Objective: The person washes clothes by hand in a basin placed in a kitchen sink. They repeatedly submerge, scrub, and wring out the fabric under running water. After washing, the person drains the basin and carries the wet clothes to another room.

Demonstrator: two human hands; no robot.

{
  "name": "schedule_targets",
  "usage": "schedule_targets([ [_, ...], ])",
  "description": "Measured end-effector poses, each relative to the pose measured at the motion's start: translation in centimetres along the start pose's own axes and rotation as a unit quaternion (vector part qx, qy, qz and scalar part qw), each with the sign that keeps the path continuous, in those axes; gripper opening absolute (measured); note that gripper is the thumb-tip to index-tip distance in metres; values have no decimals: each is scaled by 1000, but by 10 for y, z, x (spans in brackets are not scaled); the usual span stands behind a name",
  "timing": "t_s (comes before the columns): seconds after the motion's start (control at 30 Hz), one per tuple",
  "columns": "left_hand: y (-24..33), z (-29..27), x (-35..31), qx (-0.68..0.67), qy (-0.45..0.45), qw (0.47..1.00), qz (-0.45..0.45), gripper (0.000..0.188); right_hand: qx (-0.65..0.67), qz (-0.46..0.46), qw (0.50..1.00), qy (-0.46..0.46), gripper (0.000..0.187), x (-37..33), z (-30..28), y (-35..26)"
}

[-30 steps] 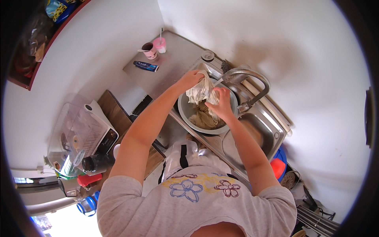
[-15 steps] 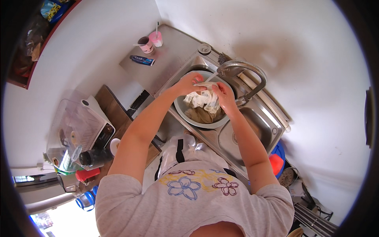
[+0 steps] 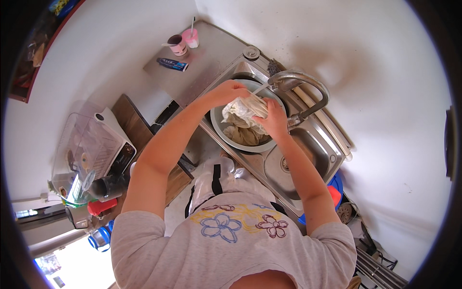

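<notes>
A wet cream-white cloth (image 3: 239, 111) is bunched between my hands over a pale round basin (image 3: 222, 138), which sits in the left sink bowl. My left hand (image 3: 234, 90) is closed on the cloth's upper edge. Lower down on the right, my right hand (image 3: 274, 118) grips the same cloth with its fingers curled over it. Beneath it, brownish wet fabric (image 3: 246, 135) lies in the basin. A curved metal faucet (image 3: 318, 91) arches over from the right, and a stream of water (image 3: 262, 88) falls beside the cloth.
Right of the basin is a second steel sink bowl (image 3: 315, 161). Two pink cups (image 3: 178, 47) and a blue toothpaste tube (image 3: 172, 64) rest on the steel counter (image 3: 211, 45). A clear-lidded white appliance (image 3: 113, 130) stands left, near a wooden board (image 3: 131, 115).
My right hand has shifted down and wrapped further over the cloth. The cloth is now pulled into long folds between both hands, and the view has tilted slightly.
</notes>
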State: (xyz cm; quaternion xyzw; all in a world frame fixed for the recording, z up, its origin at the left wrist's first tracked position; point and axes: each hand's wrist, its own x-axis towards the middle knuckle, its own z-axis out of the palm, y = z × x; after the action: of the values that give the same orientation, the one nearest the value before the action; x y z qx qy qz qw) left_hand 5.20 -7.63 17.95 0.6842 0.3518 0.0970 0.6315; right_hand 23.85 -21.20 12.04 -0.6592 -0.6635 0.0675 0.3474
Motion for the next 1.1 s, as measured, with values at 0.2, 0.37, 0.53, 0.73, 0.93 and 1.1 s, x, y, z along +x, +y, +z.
schedule_targets([
  [0.2, 51, 8, -8, -225, 60, 972, 33, 18, -5, 23, 992, 123, 73, -3, 37, -2],
  [0.37, 72, 4, 1, -251, 24, 967, 40, 18, 146, 170, 974, -37, 60, -1, 78, 63],
  [0.53, 36, -11, 9, 63, 113, 991, 24, 29, 452, 517, 726, -34, 44, 16, 52, 6],
  [0.73, -17, -12, 10, 369, 102, 909, 167, 41, 336, 360, 870, 22, 46, 19, 28, 53],
  [0.93, -76, -45, 17, 433, 133, 892, -7, 36, 407, 447, 794, -69, 50, 41, -13, 4],
  [1.1, -98, -60, 42, 140, 239, 959, 51, 36, 306, 194, 919, -157, 58, 14, 27, 65],
])
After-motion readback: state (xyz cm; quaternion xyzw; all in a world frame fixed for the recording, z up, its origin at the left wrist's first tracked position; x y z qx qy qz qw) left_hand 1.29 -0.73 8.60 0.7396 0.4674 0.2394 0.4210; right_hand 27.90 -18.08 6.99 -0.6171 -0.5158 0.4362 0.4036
